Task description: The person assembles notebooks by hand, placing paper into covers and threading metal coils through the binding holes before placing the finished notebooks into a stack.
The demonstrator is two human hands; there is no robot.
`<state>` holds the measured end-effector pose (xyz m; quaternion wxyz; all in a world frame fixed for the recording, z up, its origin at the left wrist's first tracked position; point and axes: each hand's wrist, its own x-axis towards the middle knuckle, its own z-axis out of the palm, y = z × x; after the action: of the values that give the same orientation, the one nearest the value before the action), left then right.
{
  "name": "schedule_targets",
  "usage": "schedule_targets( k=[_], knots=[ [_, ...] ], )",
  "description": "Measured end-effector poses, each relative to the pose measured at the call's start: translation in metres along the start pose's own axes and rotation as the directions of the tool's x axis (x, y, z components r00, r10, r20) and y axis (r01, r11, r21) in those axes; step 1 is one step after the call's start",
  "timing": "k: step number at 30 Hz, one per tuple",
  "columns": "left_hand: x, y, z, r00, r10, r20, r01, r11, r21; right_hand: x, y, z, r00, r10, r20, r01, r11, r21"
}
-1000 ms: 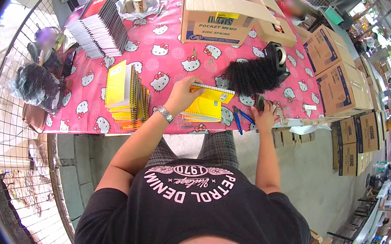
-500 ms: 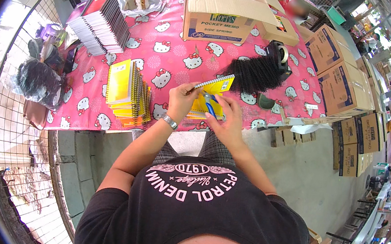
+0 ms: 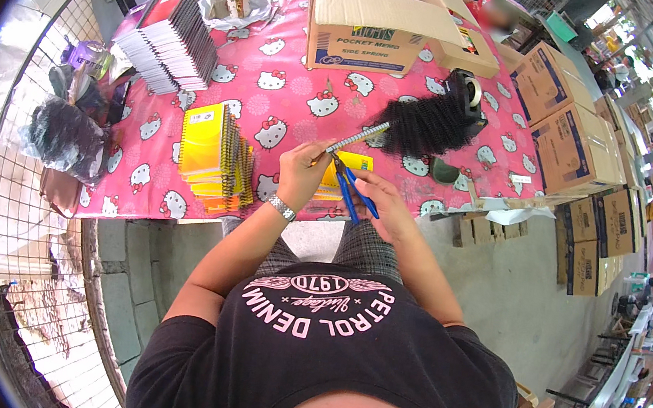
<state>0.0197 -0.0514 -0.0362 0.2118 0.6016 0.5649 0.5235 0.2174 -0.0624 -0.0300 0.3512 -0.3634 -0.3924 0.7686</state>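
My left hand (image 3: 301,175), a watch on its wrist, pinches the end of a spiral notebook (image 3: 362,136) held nearly edge-on above the table's near side. Blue-handled pliers (image 3: 348,190) are in my right hand (image 3: 386,209), handles spread, jaws up by the spiral's near end. Whether the jaws touch the wire I cannot tell. Beneath my hands lie more yellow notebooks (image 3: 359,162), partly covered. A tall stack of yellow spiral notebooks (image 3: 203,145) stands to the left. Right of the held notebook lies a heap of black spiral coils (image 3: 424,126).
A tape dispenser (image 3: 467,99) stands beside the coils. At the back sits an open carton (image 3: 364,47); a stack of dark-covered notebooks (image 3: 169,45) is back left. The pink patterned tablecloth (image 3: 264,84) covers the table. Cartons (image 3: 566,151) are piled at right; wire mesh (image 3: 18,193) runs along the left.
The notebook has tipped from showing its yellow cover to nearly edge-on. In my right hand the pliers have turned, their handles now spread wider and pointing down toward me.
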Motion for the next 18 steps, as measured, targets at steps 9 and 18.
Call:
schedule_targets(
  k=[9,18],
  knots=[
    [0.09,0.086,-0.156,0.931,0.36,0.051,-0.269,0.585,0.765,0.019,0.048,-0.137,0.797,-0.59,-0.13,-0.18,-0.026,-0.983],
    [0.099,-0.03,-0.148,0.925,-0.279,0.258,-0.118,0.437,0.892,0.135,-0.006,-0.174,0.613,-0.765,-0.2,-0.32,-0.008,-0.948]
  ],
)
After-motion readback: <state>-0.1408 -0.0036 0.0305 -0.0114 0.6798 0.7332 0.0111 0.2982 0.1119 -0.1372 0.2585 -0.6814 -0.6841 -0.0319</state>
